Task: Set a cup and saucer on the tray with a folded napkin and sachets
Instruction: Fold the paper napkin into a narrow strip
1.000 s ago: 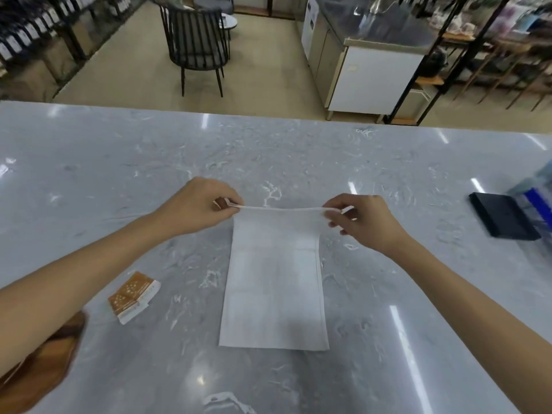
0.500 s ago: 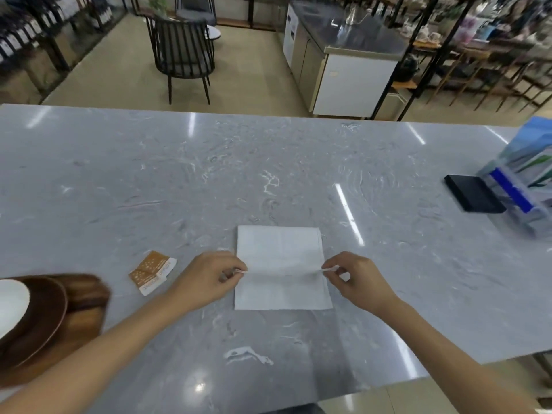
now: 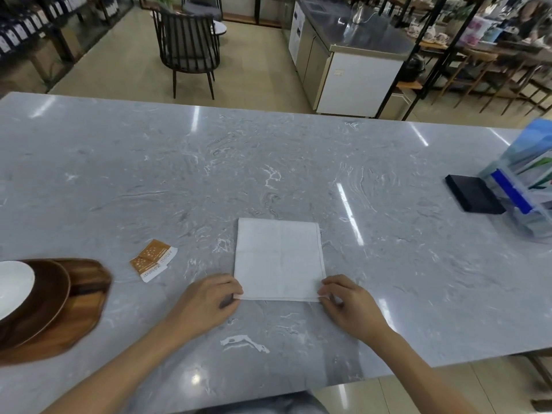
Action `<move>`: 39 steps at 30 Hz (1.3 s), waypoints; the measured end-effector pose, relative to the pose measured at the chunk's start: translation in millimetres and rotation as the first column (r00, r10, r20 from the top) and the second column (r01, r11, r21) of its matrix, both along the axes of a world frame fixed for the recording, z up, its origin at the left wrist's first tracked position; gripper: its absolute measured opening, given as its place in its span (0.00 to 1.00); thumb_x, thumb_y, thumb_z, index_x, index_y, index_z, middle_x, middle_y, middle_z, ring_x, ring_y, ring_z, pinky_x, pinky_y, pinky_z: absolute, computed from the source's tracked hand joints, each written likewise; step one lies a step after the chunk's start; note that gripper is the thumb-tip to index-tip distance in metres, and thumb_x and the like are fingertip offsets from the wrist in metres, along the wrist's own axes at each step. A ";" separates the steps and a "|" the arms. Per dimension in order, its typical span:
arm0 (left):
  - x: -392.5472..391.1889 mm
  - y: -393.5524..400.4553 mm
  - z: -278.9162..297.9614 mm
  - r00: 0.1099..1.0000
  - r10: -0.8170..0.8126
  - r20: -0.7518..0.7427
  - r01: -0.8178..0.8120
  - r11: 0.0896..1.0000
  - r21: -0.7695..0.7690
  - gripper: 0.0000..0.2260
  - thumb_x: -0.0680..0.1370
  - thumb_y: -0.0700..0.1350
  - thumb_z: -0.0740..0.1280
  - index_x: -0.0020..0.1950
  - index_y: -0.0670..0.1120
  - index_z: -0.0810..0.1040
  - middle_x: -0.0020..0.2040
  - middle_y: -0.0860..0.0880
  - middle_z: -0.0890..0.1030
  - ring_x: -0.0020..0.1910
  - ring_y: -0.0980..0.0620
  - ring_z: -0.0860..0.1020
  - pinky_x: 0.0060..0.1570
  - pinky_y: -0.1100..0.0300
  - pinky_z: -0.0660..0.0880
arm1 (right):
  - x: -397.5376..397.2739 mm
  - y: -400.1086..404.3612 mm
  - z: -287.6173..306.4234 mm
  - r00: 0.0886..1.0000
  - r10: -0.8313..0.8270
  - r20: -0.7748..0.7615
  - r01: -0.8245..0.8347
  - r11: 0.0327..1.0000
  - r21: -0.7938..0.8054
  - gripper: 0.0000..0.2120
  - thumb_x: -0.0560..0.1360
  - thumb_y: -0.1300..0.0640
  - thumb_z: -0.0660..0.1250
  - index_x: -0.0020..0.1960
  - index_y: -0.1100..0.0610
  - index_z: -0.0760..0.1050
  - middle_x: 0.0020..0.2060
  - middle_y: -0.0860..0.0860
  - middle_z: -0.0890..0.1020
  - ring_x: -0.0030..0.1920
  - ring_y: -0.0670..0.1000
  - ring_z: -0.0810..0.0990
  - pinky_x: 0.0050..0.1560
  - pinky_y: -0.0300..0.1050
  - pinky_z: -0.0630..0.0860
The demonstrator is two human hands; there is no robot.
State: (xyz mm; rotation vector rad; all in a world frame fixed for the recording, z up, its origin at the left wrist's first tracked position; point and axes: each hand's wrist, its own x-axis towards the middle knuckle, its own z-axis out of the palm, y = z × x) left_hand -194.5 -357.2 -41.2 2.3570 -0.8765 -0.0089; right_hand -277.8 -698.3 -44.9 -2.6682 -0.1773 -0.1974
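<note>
Now that the far edge of the napkin (image 3: 279, 259) has been drawn toward the near edge of the worktop (image 3: 149, 180), the long strip seen a second ago lies doubled into a near-square, flat at the middle of the worktop's near half. The left hand (image 3: 209, 300) pinches the near left corner of the napkin between thumb and fingers; the right hand (image 3: 348, 304) pinches the near right corner in the same way. Both hands are closed on the paper and stand apart by the napkin's width.

The fold appears complete, and the layers look aligned along the near edge. The probable remaining action on this item is to press the crease and release.

The sachets (image 3: 153, 259) lie on the worktop just left of the napkin, not touching it. The wooden tray (image 3: 86, 297) sits at the near left edge of the worktop and carries a brown saucer (image 3: 50, 291) and a white dish (image 3: 13, 286); whether this is the cup cannot be determined. Napkin and sachets are not yet on the tray.
</note>
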 end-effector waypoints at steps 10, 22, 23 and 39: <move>-7.3 -6.1 -2.1 0.999 -0.005 0.035 0.006 0.999 -0.034 0.05 0.73 0.36 0.75 0.46 0.45 0.85 0.42 0.53 0.84 0.42 0.53 0.81 0.42 0.57 0.80 | -6.4 -2.7 -9.7 0.996 0.009 0.086 -0.005 0.999 -0.041 0.07 0.76 0.61 0.74 0.54 0.57 0.83 0.50 0.49 0.85 0.42 0.50 0.86 0.40 0.44 0.84; -2.2 -8.2 -1.7 0.999 0.019 0.048 -0.021 0.999 0.041 0.01 0.73 0.46 0.70 0.41 0.51 0.80 0.39 0.60 0.79 0.47 0.59 0.74 0.36 0.63 0.75 | -12.4 1.2 -6.8 0.997 0.030 0.071 -0.025 0.997 -0.069 0.04 0.75 0.53 0.74 0.46 0.53 0.83 0.50 0.46 0.84 0.52 0.48 0.81 0.35 0.44 0.82; 1.7 -11.8 1.8 0.998 0.016 0.060 -0.018 0.999 0.031 0.03 0.73 0.48 0.68 0.42 0.51 0.80 0.40 0.60 0.79 0.47 0.59 0.73 0.37 0.65 0.73 | -9.0 3.1 -3.4 0.997 0.018 0.078 -0.014 0.998 -0.059 0.07 0.77 0.51 0.71 0.45 0.54 0.84 0.49 0.47 0.84 0.51 0.49 0.81 0.35 0.44 0.82; 105.7 -97.9 -32.0 0.982 0.187 0.025 -0.175 0.851 0.495 0.31 0.82 0.62 0.42 0.82 0.49 0.44 0.83 0.52 0.45 0.82 0.52 0.42 0.80 0.49 0.45 | 129.4 47.8 -33.2 0.948 -0.265 -0.179 0.223 0.949 -0.222 0.31 0.84 0.40 0.42 0.83 0.52 0.45 0.83 0.48 0.48 0.82 0.49 0.47 0.82 0.52 0.44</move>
